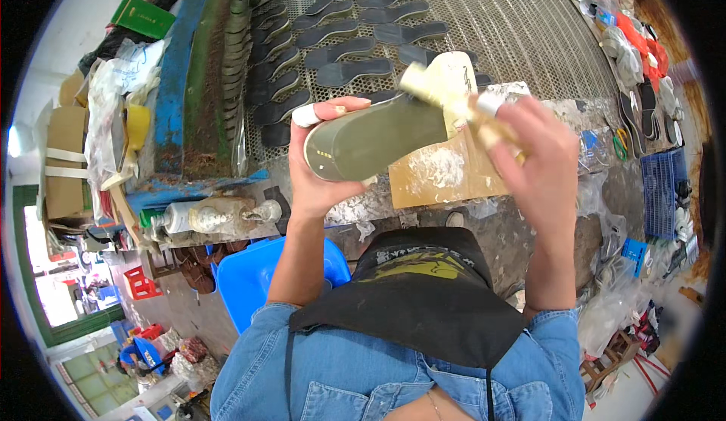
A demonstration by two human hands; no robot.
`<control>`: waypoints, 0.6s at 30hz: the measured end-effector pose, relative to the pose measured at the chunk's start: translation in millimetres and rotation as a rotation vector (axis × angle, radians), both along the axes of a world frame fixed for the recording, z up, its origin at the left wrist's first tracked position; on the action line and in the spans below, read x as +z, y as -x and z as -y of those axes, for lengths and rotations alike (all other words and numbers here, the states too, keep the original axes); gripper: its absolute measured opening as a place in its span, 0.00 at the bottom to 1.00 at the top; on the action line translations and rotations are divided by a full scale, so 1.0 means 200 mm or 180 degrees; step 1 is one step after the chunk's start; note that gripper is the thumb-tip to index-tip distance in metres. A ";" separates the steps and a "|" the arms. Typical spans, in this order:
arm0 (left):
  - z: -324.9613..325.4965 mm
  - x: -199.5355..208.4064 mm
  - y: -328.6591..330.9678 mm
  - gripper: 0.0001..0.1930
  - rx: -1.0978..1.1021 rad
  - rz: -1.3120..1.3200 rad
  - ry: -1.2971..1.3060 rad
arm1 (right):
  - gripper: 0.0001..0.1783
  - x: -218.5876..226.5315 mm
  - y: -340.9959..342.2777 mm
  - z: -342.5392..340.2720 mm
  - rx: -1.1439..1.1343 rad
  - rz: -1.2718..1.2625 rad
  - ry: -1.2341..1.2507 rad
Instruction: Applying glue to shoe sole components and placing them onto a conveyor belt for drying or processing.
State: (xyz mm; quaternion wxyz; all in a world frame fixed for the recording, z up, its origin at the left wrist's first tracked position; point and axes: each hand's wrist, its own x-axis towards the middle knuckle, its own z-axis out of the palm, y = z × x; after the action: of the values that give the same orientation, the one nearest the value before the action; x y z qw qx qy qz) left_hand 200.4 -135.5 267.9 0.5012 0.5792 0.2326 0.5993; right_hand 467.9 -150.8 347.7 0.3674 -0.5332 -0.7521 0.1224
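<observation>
My left hand [308, 153] grips an olive-green shoe sole [370, 141] by its rounded end, thumb below and fingers above. White tape wraps one of its fingers. In my right hand [538, 156], also taped on a finger, is a brush [495, 130] with a pale head, blurred by motion. Its head is close to the sole's far end; whether they touch I cannot tell. Behind the brush stands out a cream, rounded flat piece [456, 72], partly covered. Under the hands lies a brown cardboard sheet [412, 183] smeared with white.
Several dark soles [354, 72] lie in rows on a metal mesh bed [522, 20], beside a blue-and-green machine frame [170, 111]. Smeared bottles [219, 215] lie at the bench's left. A blue stool [253, 270] is below. Green-handled scissors [620, 145] and a blue crate [658, 194] are at right.
</observation>
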 end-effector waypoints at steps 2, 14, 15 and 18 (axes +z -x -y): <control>0.01 -0.01 0.00 0.42 0.0001 -0.0006 0.0094 | 0.22 -0.07 -0.04 -0.03 -0.0312 0.0204 -0.0145; 0.02 -0.04 0.14 0.39 0.1017 -0.0725 0.0291 | 0.19 -0.96 -0.92 0.47 -0.1611 -0.0919 0.1854; 0.01 -0.05 0.15 0.40 0.1161 -0.0839 0.0379 | 0.20 -1.07 -0.96 0.49 -0.1571 -0.0787 0.1833; -0.04 -0.03 0.19 0.41 0.1400 -0.0970 0.0461 | 0.21 -1.22 -0.99 0.42 -0.1492 -0.0793 0.1831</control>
State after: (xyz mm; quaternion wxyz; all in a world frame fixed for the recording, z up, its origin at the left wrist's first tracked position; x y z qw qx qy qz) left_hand 163.0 -128.3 262.3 0.3584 0.5609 0.4677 0.5815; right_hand 666.2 -235.3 103.1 0.3094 -0.7528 -0.4946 0.3048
